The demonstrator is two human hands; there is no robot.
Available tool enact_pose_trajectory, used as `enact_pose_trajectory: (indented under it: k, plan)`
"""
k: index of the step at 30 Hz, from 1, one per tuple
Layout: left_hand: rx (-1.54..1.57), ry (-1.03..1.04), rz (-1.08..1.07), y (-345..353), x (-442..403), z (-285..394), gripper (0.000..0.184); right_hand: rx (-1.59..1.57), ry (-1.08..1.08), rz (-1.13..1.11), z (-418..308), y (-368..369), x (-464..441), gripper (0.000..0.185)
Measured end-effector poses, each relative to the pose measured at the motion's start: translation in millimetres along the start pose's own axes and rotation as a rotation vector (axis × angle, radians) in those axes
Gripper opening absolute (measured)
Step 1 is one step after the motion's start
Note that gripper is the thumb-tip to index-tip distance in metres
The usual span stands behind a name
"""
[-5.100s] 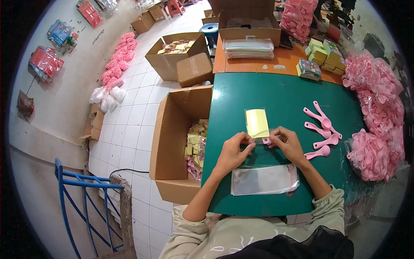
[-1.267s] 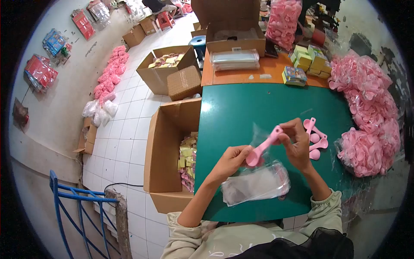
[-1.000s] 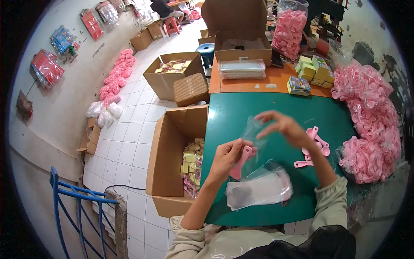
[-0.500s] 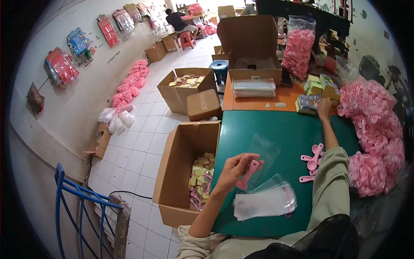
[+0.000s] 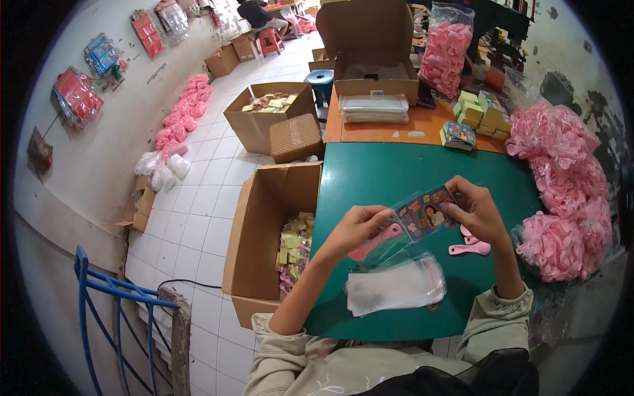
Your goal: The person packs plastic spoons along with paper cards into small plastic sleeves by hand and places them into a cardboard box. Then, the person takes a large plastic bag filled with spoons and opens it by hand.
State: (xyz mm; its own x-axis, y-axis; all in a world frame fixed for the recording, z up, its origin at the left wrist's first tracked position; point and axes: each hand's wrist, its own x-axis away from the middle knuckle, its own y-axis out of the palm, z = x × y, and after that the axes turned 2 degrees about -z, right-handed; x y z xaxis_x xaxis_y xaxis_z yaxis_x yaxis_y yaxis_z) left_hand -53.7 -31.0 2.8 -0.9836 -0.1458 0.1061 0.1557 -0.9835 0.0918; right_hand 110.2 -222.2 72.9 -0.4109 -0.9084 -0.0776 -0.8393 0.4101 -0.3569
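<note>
My left hand (image 5: pixel 360 229) is closed on a clear plastic bag, with a pink spoon (image 5: pixel 375 243) in or against it. My right hand (image 5: pixel 477 210) pinches a printed card (image 5: pixel 424 213) with a picture on it, at the bag's right side. The card lies just right of the spoon's handle end. Below both hands, a stack of clear bags (image 5: pixel 396 285) rests on the green table (image 5: pixel 370 171). Several loose pink spoons (image 5: pixel 470 248) lie beside my right hand, partly hidden by it.
Left of the table stands an open carton (image 5: pixel 254 231) of packed items. Bagged pink spoons (image 5: pixel 561 204) line the right edge. Card stacks (image 5: pixel 457 135) and flat bags (image 5: pixel 374 109) sit on the orange surface (image 5: pixel 422 134). A person (image 5: pixel 254 14) sits far off.
My right hand has come back from the card stacks at the table's far side with a card, now at the bag. My left hand still holds the bag and spoon.
</note>
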Motion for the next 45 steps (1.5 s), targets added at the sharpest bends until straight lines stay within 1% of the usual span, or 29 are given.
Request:
enact_pose_trajectory:
  k: [4, 7, 8, 10, 11, 15, 18, 19, 21, 22, 25, 26, 28, 29, 31, 32, 34, 35, 37, 39, 40, 42, 45]
  plan:
    - [-0.248, 0.027, -0.045, 2, 1, 2, 0.032, 0.118, 0.010, -0.022, -6, 8, 3, 0.011]
    - [-0.268, 0.117, -0.033, 4, 1, 2, 0.030, 0.142, 0.044, -0.158, 3, 12, 4, 0.015]
    - [-0.242, 0.149, -0.042, 6, 0, 0, 0.030, 0.241, -0.002, -0.226, 5, 14, 4, 0.019]
    - [-0.191, 0.212, -0.063, 11, -3, -5, 0.031, 0.470, -0.132, -0.253, 12, 21, 2, 0.021]
    - [-0.263, 0.192, -0.035, 12, -2, -4, 0.032, 0.585, -0.199, -0.266, 16, 24, 0, 0.023]
    - [-0.517, 0.077, 0.043, 18, 2, 6, 0.044, 0.492, -0.305, -0.411, 32, 27, -4, 0.023]
    - [-0.592, 0.026, 0.018, 8, 2, 0, 0.053, 0.358, -0.175, -0.298, 43, 23, -11, 0.021]
    - [-0.602, 0.018, -0.003, 2, 1, -6, 0.055, 0.266, -0.074, -0.250, 48, 21, -13, 0.020]
    - [-0.250, 0.087, 0.004, -11, 1, -25, 0.057, 0.082, 0.128, -0.152, 56, 17, -16, 0.021]
    - [-0.073, 0.119, 0.010, -15, 1, -32, 0.058, 0.075, 0.176, -0.101, 52, 15, -17, 0.020]
    - [0.107, 0.206, 0.090, -17, 2, -39, 0.060, -0.174, 0.203, -0.132, 54, 12, -21, 0.017]
    - [0.101, 0.179, 0.116, -17, 3, -38, 0.060, -0.202, 0.202, -0.146, 49, 12, -19, 0.018]
    - [0.090, 0.125, 0.165, -15, 4, -35, 0.060, -0.158, 0.216, -0.160, 49, 9, -20, 0.017]
    - [0.076, 0.117, 0.161, -14, 5, -34, 0.061, -0.137, 0.224, -0.167, 51, 8, -21, 0.017]
    - [0.047, 0.100, 0.151, -12, 5, -33, 0.062, -0.197, 0.199, -0.153, 57, 11, -20, 0.016]
    - [0.022, 0.129, 0.152, -10, 4, -37, 0.064, -0.226, 0.186, -0.146, 60, 12, -20, 0.015]
    - [-0.027, 0.188, 0.151, -6, -1, -45, 0.067, -0.111, 0.062, -0.088, 67, 10, -22, 0.013]
    - [-0.169, 0.203, 0.213, -2, -1, -47, 0.066, -0.051, -0.001, -0.059, 70, 8, -24, 0.012]
    - [-0.452, 0.233, 0.334, 6, -1, -49, 0.064, 0.133, -0.091, 0.082, 66, 12, -25, 0.016]
    - [-0.051, 0.083, 0.177, 7, -2, -52, 0.061, 0.308, -0.208, 0.181, 53, 22, -23, 0.022]
    - [0.146, 0.008, 0.097, 7, -2, -52, 0.059, 0.331, -0.240, 0.091, 49, 26, -23, 0.024]
    - [0.215, -0.029, 0.063, 13, 2, -45, 0.057, 0.372, -0.302, -0.088, 45, 31, -22, 0.030]
    - [0.231, -0.123, 0.018, 11, 3, -50, 0.056, 0.401, -0.270, -0.285, 56, 33, -20, 0.034]
